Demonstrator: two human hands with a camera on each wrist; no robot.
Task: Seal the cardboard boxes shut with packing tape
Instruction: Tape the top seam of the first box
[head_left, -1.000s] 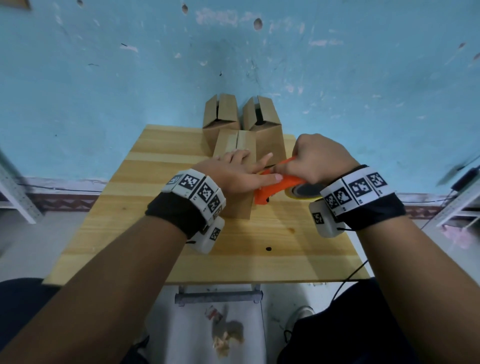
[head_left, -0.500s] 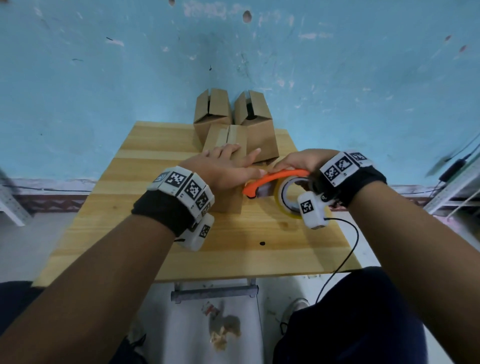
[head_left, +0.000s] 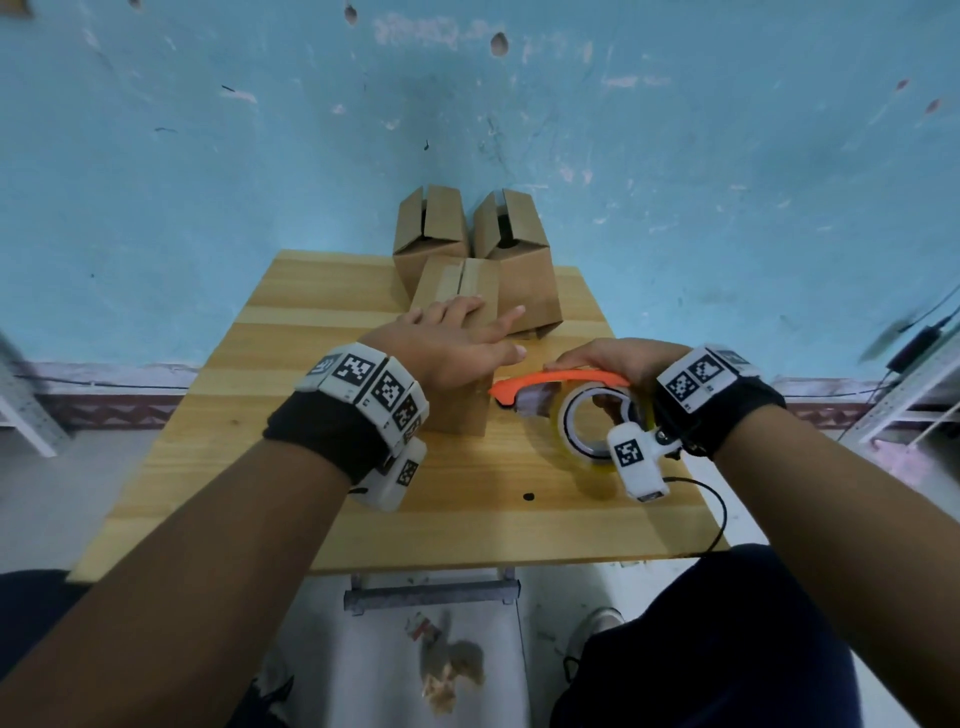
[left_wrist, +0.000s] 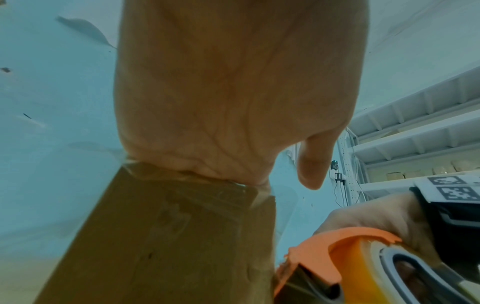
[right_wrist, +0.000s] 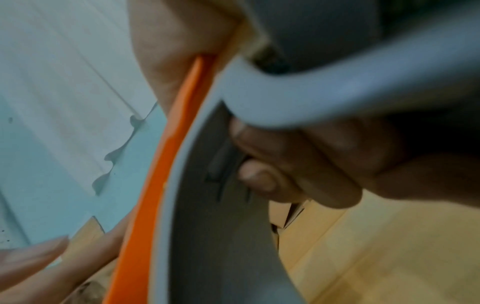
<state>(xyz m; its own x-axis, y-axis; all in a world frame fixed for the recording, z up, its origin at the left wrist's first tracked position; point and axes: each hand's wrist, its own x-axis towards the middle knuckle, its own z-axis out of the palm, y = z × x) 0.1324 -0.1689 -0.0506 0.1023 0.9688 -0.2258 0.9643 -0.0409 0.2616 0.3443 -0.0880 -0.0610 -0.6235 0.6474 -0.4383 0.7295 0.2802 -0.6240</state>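
A small cardboard box (head_left: 460, 410) stands in the middle of the wooden table (head_left: 291, 431), with tape along its top seam. My left hand (head_left: 452, 348) lies flat on the box top, fingers straight; from below, the palm (left_wrist: 233, 92) presses the taped box edge (left_wrist: 182, 226). My right hand (head_left: 608, 364) grips an orange tape dispenser (head_left: 561, 382) with its clear tape roll (head_left: 592, 431), just right of the box's near side. The right wrist view shows its fingers (right_wrist: 298, 164) curled inside the dispenser (right_wrist: 161, 185).
Two more cardboard boxes (head_left: 431, 228) (head_left: 511, 234) with open top flaps stand at the table's far edge against the blue wall. A taped box (head_left: 462, 286) lies in front of them. Metal shelving (head_left: 924, 384) stands to the right.
My right hand has pulled the dispenser off the box top, down and to the right beside the box, turning the roll upright. My left hand stayed flat on the box.
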